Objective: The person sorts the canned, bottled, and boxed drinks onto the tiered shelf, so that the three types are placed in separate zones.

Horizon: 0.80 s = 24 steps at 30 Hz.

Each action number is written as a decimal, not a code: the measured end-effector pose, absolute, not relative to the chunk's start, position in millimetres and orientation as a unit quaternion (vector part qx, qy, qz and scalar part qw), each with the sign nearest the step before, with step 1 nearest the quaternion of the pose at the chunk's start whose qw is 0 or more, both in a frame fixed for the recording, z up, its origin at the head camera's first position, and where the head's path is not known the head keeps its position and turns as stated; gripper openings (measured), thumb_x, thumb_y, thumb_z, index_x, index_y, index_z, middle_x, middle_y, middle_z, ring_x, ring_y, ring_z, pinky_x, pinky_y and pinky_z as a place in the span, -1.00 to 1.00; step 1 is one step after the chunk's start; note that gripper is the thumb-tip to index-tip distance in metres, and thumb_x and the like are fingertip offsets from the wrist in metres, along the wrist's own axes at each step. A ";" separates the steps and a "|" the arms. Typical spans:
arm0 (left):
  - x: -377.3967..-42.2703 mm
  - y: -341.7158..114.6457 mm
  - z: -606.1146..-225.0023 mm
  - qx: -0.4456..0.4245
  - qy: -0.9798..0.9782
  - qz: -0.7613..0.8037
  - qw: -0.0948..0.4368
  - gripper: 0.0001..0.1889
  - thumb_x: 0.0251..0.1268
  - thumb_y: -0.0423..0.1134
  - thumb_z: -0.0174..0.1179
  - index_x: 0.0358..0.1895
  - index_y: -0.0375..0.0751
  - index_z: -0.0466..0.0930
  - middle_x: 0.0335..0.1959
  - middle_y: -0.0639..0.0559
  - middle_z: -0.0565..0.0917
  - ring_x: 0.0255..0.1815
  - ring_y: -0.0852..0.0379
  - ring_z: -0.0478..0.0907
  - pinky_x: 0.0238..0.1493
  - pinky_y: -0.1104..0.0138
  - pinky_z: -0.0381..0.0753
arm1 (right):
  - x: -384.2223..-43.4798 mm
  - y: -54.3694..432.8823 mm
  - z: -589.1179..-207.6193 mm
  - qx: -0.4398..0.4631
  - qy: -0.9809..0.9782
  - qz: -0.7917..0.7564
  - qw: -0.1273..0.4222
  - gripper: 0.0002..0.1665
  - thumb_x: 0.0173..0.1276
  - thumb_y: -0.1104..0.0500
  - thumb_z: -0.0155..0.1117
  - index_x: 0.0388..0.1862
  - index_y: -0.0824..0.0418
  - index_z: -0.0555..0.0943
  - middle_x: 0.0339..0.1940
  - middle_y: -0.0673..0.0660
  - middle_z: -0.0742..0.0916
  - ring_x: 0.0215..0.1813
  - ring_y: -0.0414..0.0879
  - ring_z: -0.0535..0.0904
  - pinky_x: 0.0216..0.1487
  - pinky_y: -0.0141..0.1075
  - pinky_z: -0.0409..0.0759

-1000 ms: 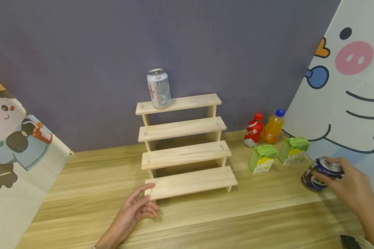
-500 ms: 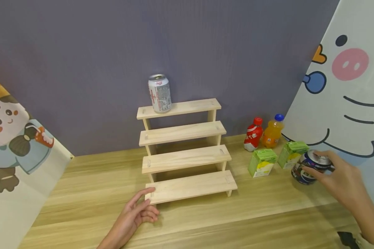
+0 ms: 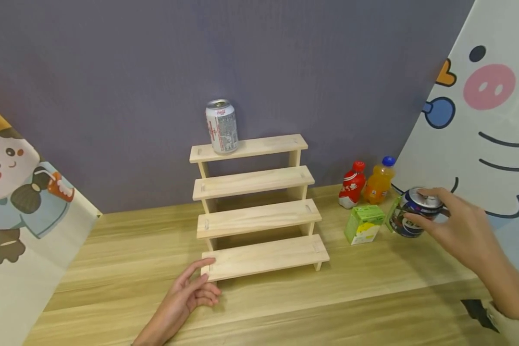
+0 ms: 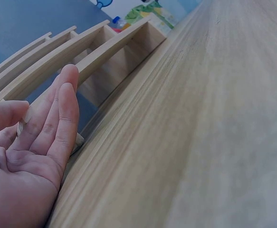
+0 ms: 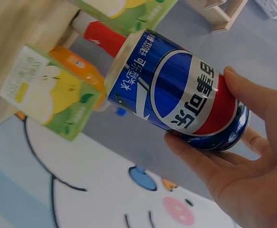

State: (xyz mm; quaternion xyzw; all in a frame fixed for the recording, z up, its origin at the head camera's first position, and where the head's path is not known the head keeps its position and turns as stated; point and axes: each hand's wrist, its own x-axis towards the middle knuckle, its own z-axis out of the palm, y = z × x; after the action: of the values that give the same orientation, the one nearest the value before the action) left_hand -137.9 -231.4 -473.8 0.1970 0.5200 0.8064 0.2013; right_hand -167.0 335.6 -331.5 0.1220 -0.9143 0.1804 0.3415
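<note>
A blue Pepsi can (image 5: 186,90) is held in my right hand (image 3: 471,230), thumb and fingers gripping it near its top. The can hangs tilted above the table, in front of a green drink carton (image 5: 48,90) that it mostly hides in the head view. My left hand (image 3: 186,298) pinches the left front corner of the lowest step of a four-tier wooden display stand (image 3: 264,259) between thumb and index finger; its other fingers lie below the step. On the stand's top tier a white-and-silver Coca-Cola can (image 3: 222,127) stands upright.
Right of the stand, another green carton (image 3: 364,225), a red bottle (image 3: 352,185) and an orange drink bottle with a blue cap (image 3: 379,180) stand on the wooden table (image 3: 125,250). A grey wall (image 3: 134,96) rises behind; cartoon panels flank both sides.
My right hand has lifted the Pepsi can and carried it left and up, in front of the rear carton. The left hand stays at the stand's lowest step.
</note>
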 end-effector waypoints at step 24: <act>-135.4 -230.9 -473.3 0.192 0.523 0.807 0.196 -0.52 0.67 -0.36 -0.29 0.55 -0.26 0.03 -0.11 -0.26 0.72 -0.15 -0.05 0.72 -0.06 0.17 0.75 | -213.8 268.4 -267.7 0.209 -0.895 0.219 0.326 -0.26 -0.02 0.20 0.68 0.18 0.24 0.60 0.07 0.25 0.73 -0.11 0.13 0.71 -0.17 -0.86 0.32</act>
State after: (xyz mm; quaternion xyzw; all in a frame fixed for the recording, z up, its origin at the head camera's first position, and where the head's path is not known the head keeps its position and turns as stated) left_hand -135.4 -230.9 -473.3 0.1919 0.5232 0.8068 0.1964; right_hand -213.8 268.4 -267.7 0.2094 -0.8954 0.2191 0.3262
